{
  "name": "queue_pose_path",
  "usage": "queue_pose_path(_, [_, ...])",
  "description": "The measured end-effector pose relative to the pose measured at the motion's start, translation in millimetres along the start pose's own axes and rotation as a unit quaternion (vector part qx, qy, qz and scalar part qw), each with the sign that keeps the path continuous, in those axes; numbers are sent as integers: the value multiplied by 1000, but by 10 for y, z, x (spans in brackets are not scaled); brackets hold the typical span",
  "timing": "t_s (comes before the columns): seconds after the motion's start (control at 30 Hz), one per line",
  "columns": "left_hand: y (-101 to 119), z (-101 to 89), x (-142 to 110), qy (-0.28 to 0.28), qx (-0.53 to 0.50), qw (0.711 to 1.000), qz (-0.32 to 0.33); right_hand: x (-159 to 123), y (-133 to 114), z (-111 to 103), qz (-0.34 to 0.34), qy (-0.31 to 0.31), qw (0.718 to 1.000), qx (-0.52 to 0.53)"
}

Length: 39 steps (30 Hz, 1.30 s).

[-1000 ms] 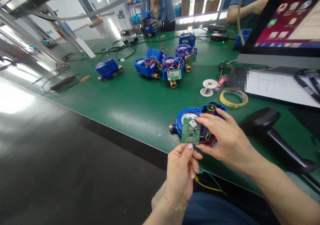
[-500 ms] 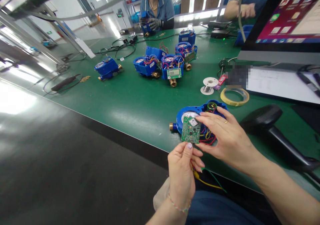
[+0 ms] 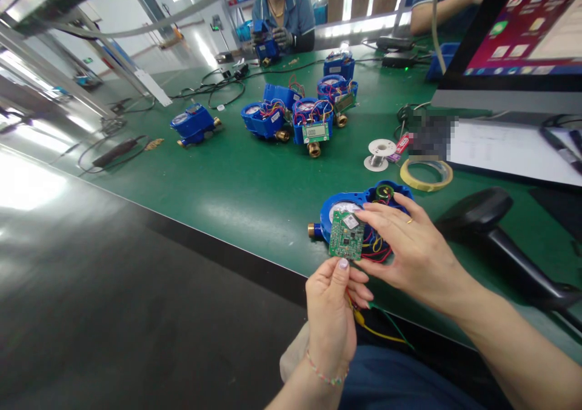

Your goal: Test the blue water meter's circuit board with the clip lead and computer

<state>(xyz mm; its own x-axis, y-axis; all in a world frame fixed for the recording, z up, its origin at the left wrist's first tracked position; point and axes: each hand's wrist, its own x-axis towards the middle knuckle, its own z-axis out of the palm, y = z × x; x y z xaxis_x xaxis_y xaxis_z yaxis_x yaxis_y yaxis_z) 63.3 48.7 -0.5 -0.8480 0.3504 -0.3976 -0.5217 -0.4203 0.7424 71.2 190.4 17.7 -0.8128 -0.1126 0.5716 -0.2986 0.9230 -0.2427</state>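
Note:
A green circuit board (image 3: 346,237) with a pale square label is tilted up in front of an uncapped blue water meter (image 3: 328,205). My left hand (image 3: 334,307) pinches the board's lower edge between thumb and fingers. My right hand (image 3: 413,252) grips the board's right side, index fingertip near the top corner and thumb at the lower one. Red and yellow wires (image 3: 377,249) lie in the meter housing, partly hidden behind the right hand. A yellow lead (image 3: 382,334) hangs below the left hand, and its upper end is hidden.
Several blue meters (image 3: 259,120) with loose wires stand farther back on the green table (image 3: 218,191). Right of my work are a solder spool (image 3: 379,155), a yellow tape roll (image 3: 426,187), a barcode scanner (image 3: 500,240) and a monitor (image 3: 522,40). A co-worker (image 3: 291,16) handles another meter opposite.
Both hands keep the circuit board almost still. Across the table, one co-worker's meter has shifted slightly, and the other co-worker's hand at the upper right has moved behind the monitor.

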Motion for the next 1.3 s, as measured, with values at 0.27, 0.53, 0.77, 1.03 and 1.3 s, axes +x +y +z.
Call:
queue_pose_path(0.27, [-5,-24,-3,-6,-12,1000,16,4,-8,-10,2,-5,1000,-1])
queue_pose_path(0.53, [-10,-31,-30,-13,-52,999,-10,2,-8,-3,11,-6,1000,-1])
queue_pose_path(0.77, [-7,-105,-44,-5,-103,993,-51,4,3,-6,14,-7,1000,-7])
queue_pose_path(1.03, [-6,-156,-46,-22,-126,989,-72,6,-4,-13,15,-10,1000,-8])
queue_pose_path(1.3, [51,-155,-124,1,96,994,59,-22,-24,-51,10,-35,999,-16])
